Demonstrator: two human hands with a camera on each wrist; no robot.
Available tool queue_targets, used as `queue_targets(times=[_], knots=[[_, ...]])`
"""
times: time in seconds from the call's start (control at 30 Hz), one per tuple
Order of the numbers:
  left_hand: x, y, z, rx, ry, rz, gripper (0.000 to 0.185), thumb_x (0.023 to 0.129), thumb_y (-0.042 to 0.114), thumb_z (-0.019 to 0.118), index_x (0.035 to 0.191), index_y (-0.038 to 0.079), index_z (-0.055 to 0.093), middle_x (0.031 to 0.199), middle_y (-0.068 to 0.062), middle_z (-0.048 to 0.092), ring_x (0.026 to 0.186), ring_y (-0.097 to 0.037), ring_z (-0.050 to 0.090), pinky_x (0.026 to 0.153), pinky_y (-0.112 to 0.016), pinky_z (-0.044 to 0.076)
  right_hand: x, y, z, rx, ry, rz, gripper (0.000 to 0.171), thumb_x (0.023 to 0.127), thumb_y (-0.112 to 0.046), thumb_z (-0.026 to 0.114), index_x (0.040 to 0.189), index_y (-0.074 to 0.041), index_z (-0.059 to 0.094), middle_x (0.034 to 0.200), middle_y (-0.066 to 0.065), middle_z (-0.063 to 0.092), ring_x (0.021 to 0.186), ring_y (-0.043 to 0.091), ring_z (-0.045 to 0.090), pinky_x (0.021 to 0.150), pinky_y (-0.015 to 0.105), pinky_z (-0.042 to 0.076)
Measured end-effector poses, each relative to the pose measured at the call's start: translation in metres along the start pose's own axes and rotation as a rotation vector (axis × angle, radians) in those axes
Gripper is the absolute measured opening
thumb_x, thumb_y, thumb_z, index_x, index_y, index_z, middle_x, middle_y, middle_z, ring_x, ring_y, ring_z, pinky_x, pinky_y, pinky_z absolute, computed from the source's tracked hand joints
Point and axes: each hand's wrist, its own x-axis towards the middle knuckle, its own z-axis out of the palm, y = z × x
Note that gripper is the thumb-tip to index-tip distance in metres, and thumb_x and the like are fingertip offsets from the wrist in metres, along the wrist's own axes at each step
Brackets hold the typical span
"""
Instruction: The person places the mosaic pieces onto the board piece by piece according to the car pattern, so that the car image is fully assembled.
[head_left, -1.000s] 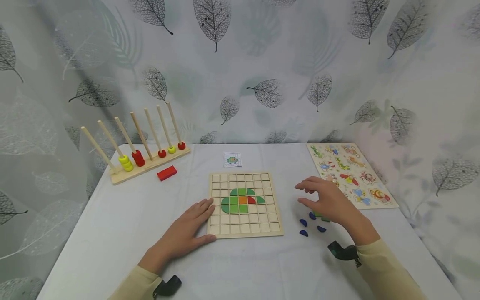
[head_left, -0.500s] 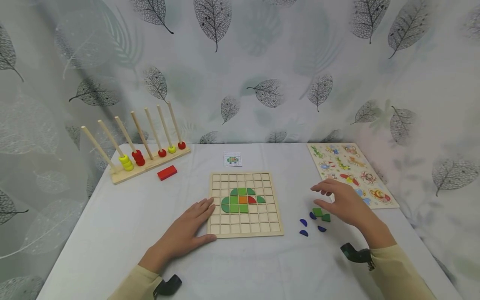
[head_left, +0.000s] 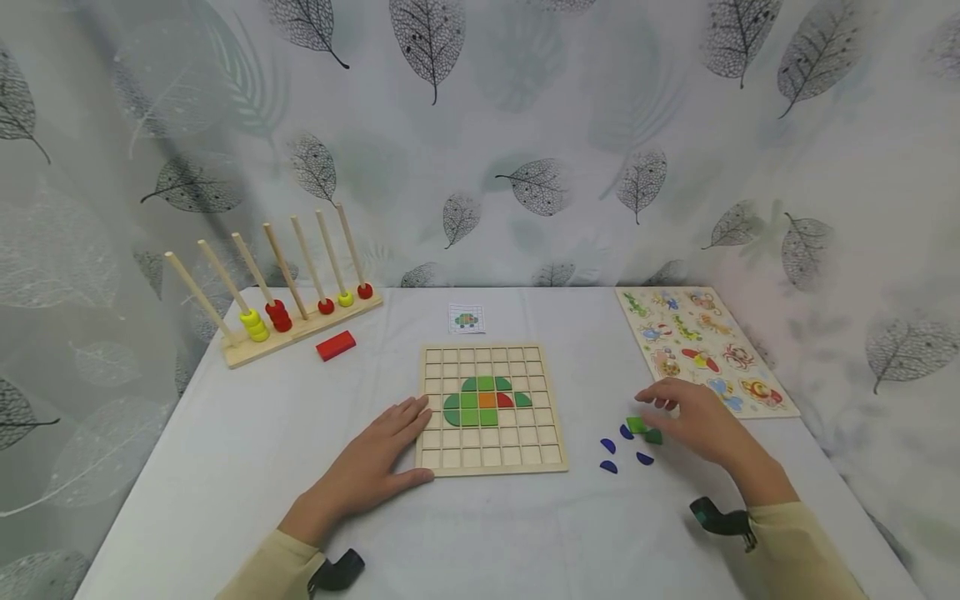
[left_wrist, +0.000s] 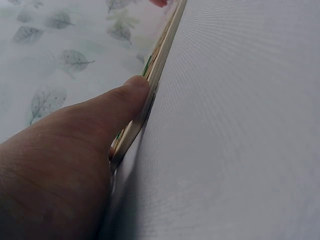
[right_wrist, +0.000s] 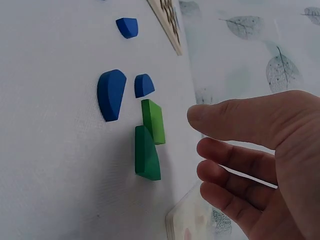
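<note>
1. Left hand [head_left: 367, 467] lies flat on the worktop [head_left: 247, 450], fingers straight, thumb against the grid board [head_left: 491, 454] edge, steadying it.
2. Right hand [head_left: 701, 425] hovers relaxed and empty over two green pieces [head_left: 643, 430]; four blue pieces [head_left: 621, 448] lie just beside them.
3. This looks like the picking step; next calls for a neat pinch on one green piece.
4. The board holds a green shape with orange and red tiles; most cells are bare.

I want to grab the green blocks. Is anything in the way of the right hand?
No. The right hand hovers beside the green blocks with only bare table between. The blue pieces lie on the far side.
</note>
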Motion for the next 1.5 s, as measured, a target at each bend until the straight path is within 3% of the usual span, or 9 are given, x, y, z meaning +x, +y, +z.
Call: queue_targets(times=[0.37, 0.63, 0.9, 1.17, 1.5], knots=[[0.0, 0.001, -0.001, -0.004, -0.002, -0.004, 0.093, 0.099, 0.064, 0.07, 0.168, 0.01, 0.041, 0.178, 0.0, 0.027, 0.164, -0.024, 0.022, 0.131, -0.05, 0.025, -0.002, 0.013, 0.016, -0.008, -0.041, 0.001, 0.023, 0.091, -0.013, 0.087, 0.114, -0.013, 0.082, 0.109, -0.003, 0.074, 0.1, 0.022, 0.066, 0.09, 0.051, 0.06], [0.001, 0.0, 0.0, -0.002, -0.002, -0.007, 0.094, 0.098, 0.064, 0.072, 0.168, 0.01, 0.041, 0.178, 0.0, 0.028, 0.164, -0.024, 0.023, 0.131, -0.05, 0.026, 0.0, 0.012, 0.019, -0.026, -0.05, -0.013, 0.021, 0.091, -0.013, 0.088, 0.111, -0.015, 0.082, 0.107, -0.006, 0.074, 0.1, 0.02, 0.066, 0.092, 0.051, 0.059], [0.0, 0.001, 0.0, -0.017, 0.0, -0.014, 0.093, 0.098, 0.062, 0.073, 0.168, 0.01, 0.041, 0.178, 0.0, 0.028, 0.164, -0.024, 0.022, 0.131, -0.05, 0.024, 0.003, 0.007, 0.022, -0.032, -0.051, 0.012, 0.021, 0.091, -0.01, 0.087, 0.112, -0.013, 0.082, 0.11, -0.001, 0.075, 0.107, 0.028, 0.069, 0.099, 0.058, 0.059], [0.0, 0.001, 0.0, -0.019, 0.003, -0.01, 0.093, 0.098, 0.062, 0.073, 0.168, 0.009, 0.041, 0.178, 0.0, 0.028, 0.164, -0.024, 0.022, 0.131, -0.05, 0.025, 0.004, 0.005, 0.023, -0.057, -0.041, -0.006, 0.025, 0.09, -0.008, 0.087, 0.114, -0.011, 0.082, 0.112, 0.002, 0.076, 0.109, 0.031, 0.071, 0.099, 0.059, 0.059], [0.0, 0.001, 0.0, -0.014, 0.009, 0.002, 0.093, 0.098, 0.062, 0.072, 0.168, 0.009, 0.041, 0.177, -0.001, 0.029, 0.164, -0.024, 0.023, 0.132, -0.048, 0.024, 0.006, 0.006, 0.024, -0.059, -0.028, -0.026, 0.024, 0.091, -0.012, 0.088, 0.114, -0.011, 0.082, 0.109, -0.002, 0.075, 0.102, 0.024, 0.069, 0.094, 0.054, 0.061]])
